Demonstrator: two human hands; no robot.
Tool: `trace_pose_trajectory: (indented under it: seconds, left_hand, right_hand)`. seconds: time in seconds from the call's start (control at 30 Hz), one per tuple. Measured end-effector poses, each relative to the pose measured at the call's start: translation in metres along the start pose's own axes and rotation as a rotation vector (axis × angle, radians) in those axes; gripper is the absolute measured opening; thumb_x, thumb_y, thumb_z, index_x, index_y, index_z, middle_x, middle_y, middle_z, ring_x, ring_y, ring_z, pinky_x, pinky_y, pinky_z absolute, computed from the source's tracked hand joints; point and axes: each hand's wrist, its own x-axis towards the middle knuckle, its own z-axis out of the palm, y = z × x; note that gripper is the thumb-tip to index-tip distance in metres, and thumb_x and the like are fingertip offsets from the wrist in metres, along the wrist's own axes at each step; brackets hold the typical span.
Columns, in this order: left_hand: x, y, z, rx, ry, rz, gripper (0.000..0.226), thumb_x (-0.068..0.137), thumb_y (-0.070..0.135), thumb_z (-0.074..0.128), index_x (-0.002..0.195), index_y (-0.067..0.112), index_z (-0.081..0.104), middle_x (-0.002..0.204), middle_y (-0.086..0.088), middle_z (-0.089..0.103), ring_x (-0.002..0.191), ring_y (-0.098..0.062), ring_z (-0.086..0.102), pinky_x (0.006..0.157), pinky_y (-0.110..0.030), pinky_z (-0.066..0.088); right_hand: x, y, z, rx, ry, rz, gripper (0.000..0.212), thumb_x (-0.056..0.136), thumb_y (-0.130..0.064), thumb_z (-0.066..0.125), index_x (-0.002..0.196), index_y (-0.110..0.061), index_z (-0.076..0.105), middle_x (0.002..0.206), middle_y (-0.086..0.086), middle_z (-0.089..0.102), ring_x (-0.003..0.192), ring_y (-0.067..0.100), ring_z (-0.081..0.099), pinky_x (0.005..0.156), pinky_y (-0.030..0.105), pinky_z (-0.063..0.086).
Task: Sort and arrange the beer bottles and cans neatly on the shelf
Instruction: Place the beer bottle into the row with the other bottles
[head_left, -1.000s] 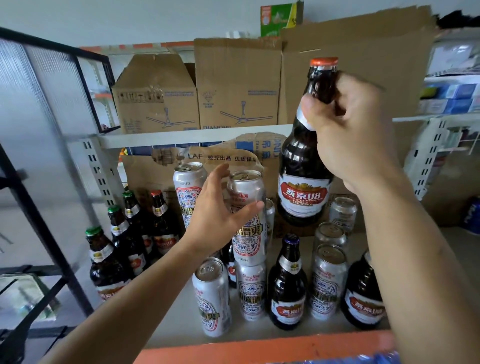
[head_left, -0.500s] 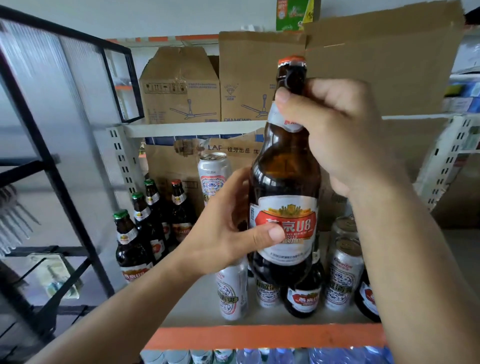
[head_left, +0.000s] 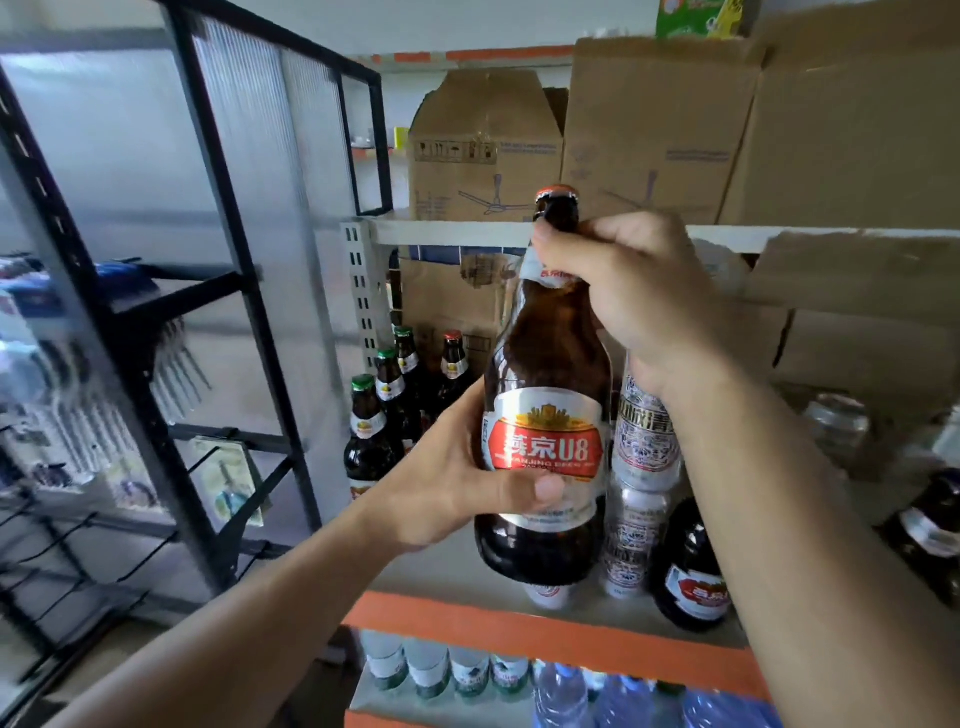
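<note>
"Where's the bottle?"

"I'm holding the big brown beer bottle upright in front of the shelf, its base low over the orange front edge."

"Both hands on it?"

"Yes. My right hand is wrapped round the neck just under the red cap. My left hand grips the body from the left, thumb across the foot of the red label."

"And around it?"

"Stacked silver cans are just behind it to the right, with a dark bottle beside them. The capped bottles stand in a row at the shelf's left, beyond my left hand."
</note>
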Motion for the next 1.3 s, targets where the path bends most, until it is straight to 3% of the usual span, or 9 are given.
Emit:
trace_pose_trajectory:
  seconds: [0.13,0.27,0.37,0.5,0.67,0.87,1.0,1.17,1.3]
  left_hand:
    - [-0.013,-0.001,-0.016,-0.022,0.015,-0.031,0.088,0.051,0.047,0.091,0.12,0.012,0.049,0.097,0.001,0.072,0.09,-0.015,0.069,0.078,-0.025,0.054]
    - [-0.024,-0.012,-0.031,-0.019,0.062,-0.062,0.086,0.053,0.048,0.09,0.118,0.007,0.052,0.096,-0.002,0.07,0.09,-0.018,0.068,0.079,-0.027,0.053]
    - [-0.033,-0.022,-0.043,-0.064,0.077,-0.082,0.079,0.055,0.046,0.09,0.117,0.01,0.056,0.1,-0.004,0.07,0.094,-0.021,0.067,0.082,-0.03,0.053]
    - [-0.04,-0.03,-0.057,-0.116,0.062,-0.097,0.075,0.057,0.045,0.089,0.117,0.012,0.057,0.101,-0.003,0.07,0.095,-0.019,0.067,0.082,-0.028,0.053]
    - [-0.043,-0.036,-0.075,-0.112,0.073,-0.127,0.089,0.054,0.046,0.091,0.122,0.005,0.051,0.102,-0.005,0.07,0.095,-0.022,0.068,0.083,-0.03,0.053]
    - [-0.042,-0.048,-0.094,-0.106,0.076,-0.142,0.093,0.053,0.044,0.092,0.126,0.007,0.05,0.107,-0.01,0.069,0.101,-0.027,0.067,0.086,-0.033,0.053]
    - [-0.038,-0.057,-0.102,-0.071,0.061,-0.13,0.076,0.062,0.018,0.084,0.128,0.005,0.047,0.108,-0.013,0.068,0.1,-0.029,0.068,0.085,-0.034,0.054]
    - [-0.035,-0.077,-0.113,-0.028,0.03,-0.188,0.076,0.07,-0.005,0.079,0.134,0.013,0.042,0.117,-0.015,0.065,0.105,-0.03,0.067,0.088,-0.036,0.054]
    - [-0.022,-0.08,-0.125,0.383,0.055,-0.3,0.064,0.068,0.02,0.088,0.12,0.026,0.051,0.108,0.005,0.07,0.101,-0.012,0.067,0.094,-0.033,0.053]
  right_hand:
    - [0.004,0.012,0.025,-0.034,-0.029,0.05,0.04,0.072,-0.041,0.073,0.067,-0.001,0.069,0.079,0.027,0.069,0.078,0.043,0.069,0.081,0.059,0.056]
    - [0.002,0.025,0.041,-0.146,-0.114,0.045,0.039,0.08,-0.047,0.07,0.056,-0.018,0.066,0.07,0.007,0.069,0.072,0.019,0.067,0.074,0.032,0.053]
    - [0.0,0.034,0.048,-0.207,-0.236,0.1,0.034,0.087,-0.049,0.067,0.074,-0.018,0.072,0.078,0.0,0.073,0.074,0.008,0.068,0.07,0.022,0.05]
    - [0.001,0.048,0.058,-0.115,-0.292,0.224,0.034,0.085,-0.05,0.068,0.082,-0.017,0.076,0.089,0.004,0.077,0.087,0.024,0.072,0.081,0.035,0.053]
    - [0.002,0.056,0.071,-0.04,-0.316,0.286,0.03,0.088,-0.041,0.066,0.076,-0.015,0.072,0.075,0.001,0.073,0.069,0.018,0.069,0.066,0.026,0.053]
    - [0.002,0.069,0.085,-0.138,-0.343,0.287,0.033,0.076,-0.051,0.075,0.078,-0.018,0.078,0.087,0.004,0.077,0.088,0.024,0.072,0.095,0.043,0.05]
    - [0.001,0.078,0.09,-0.232,-0.371,0.295,0.037,0.075,-0.051,0.078,0.091,-0.018,0.075,0.09,0.0,0.077,0.092,0.019,0.073,0.096,0.046,0.053]
    - [0.001,0.091,0.095,-0.288,-0.303,0.344,0.065,0.062,-0.049,0.079,0.096,0.005,0.068,0.1,0.024,0.07,0.097,0.038,0.068,0.089,0.049,0.053]
    - [0.002,0.101,0.102,-0.325,-0.261,0.376,0.082,0.057,-0.049,0.078,0.1,0.017,0.056,0.092,0.032,0.065,0.085,0.034,0.068,0.085,0.049,0.053]
